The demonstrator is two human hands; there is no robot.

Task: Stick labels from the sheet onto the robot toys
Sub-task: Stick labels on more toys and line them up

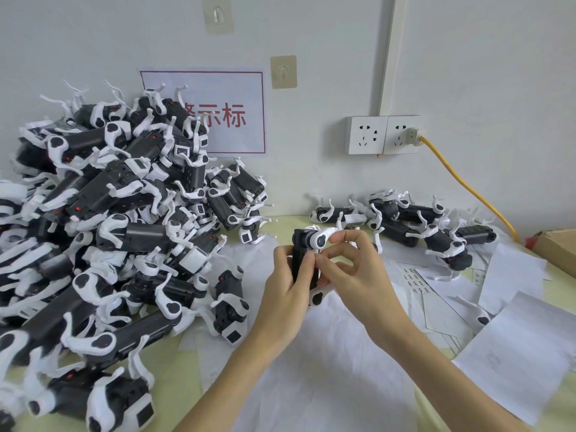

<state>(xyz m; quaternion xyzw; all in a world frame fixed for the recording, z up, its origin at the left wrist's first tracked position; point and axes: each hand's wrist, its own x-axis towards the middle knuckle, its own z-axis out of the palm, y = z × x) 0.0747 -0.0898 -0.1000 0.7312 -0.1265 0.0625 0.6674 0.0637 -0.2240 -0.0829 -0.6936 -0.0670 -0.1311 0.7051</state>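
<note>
Hands meet at mid-worktop over loose white paper sheets (327,353). Left hand (286,294) wraps its fingers round the black body of an upright robot toy (307,257), a firm grip. Right hand (358,269) pinches a small white label (315,252) with thumb and forefinger against the toy's side, other fingers touching its white leg. Just right lies a label sheet (416,280) with rows of small print. Left, a tall pile of robot toys (118,219) leans to the wall; a smaller group (405,222) lies behind the hands. Farther back, wall sockets (385,135) hold a yellow cable (467,185).
</note>
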